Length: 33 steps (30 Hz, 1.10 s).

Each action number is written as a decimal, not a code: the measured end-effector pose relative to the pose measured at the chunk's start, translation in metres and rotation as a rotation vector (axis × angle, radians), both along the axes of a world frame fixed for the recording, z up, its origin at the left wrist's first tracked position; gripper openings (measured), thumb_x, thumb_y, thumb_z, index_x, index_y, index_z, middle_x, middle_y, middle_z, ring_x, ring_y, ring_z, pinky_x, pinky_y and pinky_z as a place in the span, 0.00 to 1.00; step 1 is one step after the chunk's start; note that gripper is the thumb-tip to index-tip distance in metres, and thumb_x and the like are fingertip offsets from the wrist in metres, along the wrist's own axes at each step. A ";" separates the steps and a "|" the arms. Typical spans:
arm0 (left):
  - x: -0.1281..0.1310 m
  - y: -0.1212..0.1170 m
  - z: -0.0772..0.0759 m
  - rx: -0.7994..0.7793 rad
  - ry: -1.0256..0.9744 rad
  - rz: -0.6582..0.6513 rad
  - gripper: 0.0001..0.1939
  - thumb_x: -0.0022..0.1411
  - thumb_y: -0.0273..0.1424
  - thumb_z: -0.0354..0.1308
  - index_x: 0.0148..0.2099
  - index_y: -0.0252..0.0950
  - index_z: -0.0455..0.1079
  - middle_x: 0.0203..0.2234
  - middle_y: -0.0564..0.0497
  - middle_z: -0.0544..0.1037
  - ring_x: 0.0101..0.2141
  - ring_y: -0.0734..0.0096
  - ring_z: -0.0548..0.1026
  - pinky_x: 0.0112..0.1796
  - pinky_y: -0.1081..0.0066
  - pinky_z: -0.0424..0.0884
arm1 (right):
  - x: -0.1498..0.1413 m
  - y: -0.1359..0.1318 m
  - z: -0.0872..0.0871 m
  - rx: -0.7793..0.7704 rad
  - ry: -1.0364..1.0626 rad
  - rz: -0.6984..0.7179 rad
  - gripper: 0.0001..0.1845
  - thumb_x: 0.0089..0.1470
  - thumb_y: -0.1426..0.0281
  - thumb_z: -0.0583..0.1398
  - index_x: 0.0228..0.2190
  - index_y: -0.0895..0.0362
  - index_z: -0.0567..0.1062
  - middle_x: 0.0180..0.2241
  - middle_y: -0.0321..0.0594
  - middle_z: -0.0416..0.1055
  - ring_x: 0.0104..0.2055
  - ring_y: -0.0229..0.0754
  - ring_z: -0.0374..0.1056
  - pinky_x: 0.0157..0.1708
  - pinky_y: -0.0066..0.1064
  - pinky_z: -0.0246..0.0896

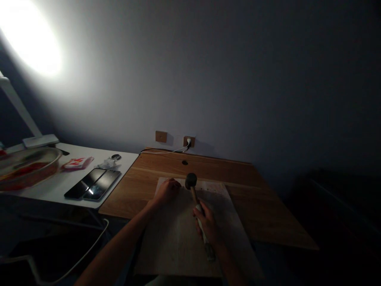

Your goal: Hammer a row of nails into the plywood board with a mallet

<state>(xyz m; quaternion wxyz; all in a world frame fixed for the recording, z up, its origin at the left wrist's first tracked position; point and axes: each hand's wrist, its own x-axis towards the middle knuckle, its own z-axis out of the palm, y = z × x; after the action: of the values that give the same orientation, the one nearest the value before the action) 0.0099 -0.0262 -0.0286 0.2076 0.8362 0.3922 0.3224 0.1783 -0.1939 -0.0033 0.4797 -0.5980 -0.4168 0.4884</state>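
Note:
A pale wooden board (175, 242) lies on a brown wooden desk (262, 206), reaching over its near edge. My right hand (208, 224) is wrapped round the handle of a mallet with a dark round head (191, 180), which hangs just above the board's far edge. My left hand (167, 190) rests at the board's far left corner, fingers curled and pinched close to the mallet head; what they hold is too small and dim to make out. A row of small dark dots runs along the board's far edge.
A white table (59, 184) adjoins the desk on the left, bearing two dark phones (93, 183), a red and white packet (76, 163), a shallow bowl (26, 167) and a lamp base. A cable runs to a wall socket (188, 140). The room is dim.

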 end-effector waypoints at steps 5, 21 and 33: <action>0.000 0.001 -0.001 -0.115 -0.065 -0.004 0.22 0.54 0.20 0.54 0.51 0.37 0.73 0.32 0.52 0.81 0.32 0.72 0.78 0.36 0.76 0.71 | -0.013 0.008 0.000 0.028 -0.010 0.031 0.19 0.51 0.52 0.58 0.34 0.54 0.65 0.18 0.23 0.59 0.11 0.29 0.51 0.06 0.21 0.47; -0.001 0.006 -0.011 -0.121 -0.100 0.035 0.23 0.52 0.19 0.56 0.52 0.37 0.70 0.32 0.51 0.82 0.32 0.68 0.79 0.35 0.73 0.72 | -0.027 0.018 -0.011 -0.012 0.025 -0.013 0.36 0.51 0.55 0.59 0.57 0.56 0.60 0.27 0.30 0.69 0.11 0.28 0.55 0.06 0.22 0.47; 0.007 -0.027 0.007 0.238 0.117 -0.123 0.20 0.56 0.22 0.58 0.51 0.39 0.72 0.44 0.46 0.73 0.47 0.62 0.71 0.48 0.65 0.69 | 0.021 0.009 0.016 0.082 0.005 -0.088 0.21 0.50 0.50 0.59 0.33 0.53 0.63 0.13 0.21 0.56 0.08 0.29 0.47 0.06 0.20 0.44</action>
<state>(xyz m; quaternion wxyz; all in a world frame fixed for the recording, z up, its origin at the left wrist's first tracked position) 0.0172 -0.0537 -0.0214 0.1030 0.8946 0.3107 0.3043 0.1988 -0.1852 0.0128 0.5257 -0.5944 -0.4088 0.4508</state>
